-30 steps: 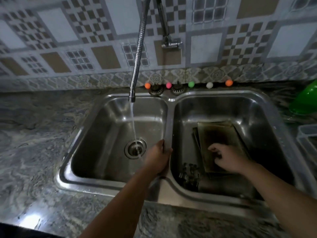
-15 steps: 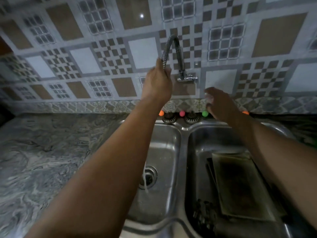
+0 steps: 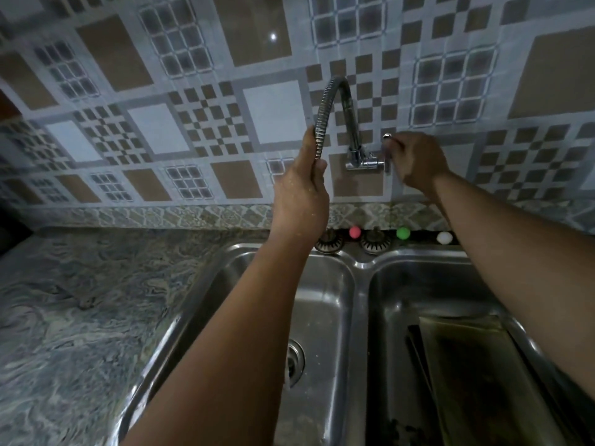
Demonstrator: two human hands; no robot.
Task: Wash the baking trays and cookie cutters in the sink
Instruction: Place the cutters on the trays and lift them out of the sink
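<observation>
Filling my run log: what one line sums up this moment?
left hand grips faucet hose | right hand on tap handle | baking trays in right basin

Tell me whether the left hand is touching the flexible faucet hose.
Touching. The head view shows the left hand with fingers curled round the flexible faucet hose, no gap between them.

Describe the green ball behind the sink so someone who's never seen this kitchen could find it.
Start at the double steel sink under the tiled wall. On the ledge behind it sits a row of small balls; the green ball lies between the pink ball and the white ball.
</observation>
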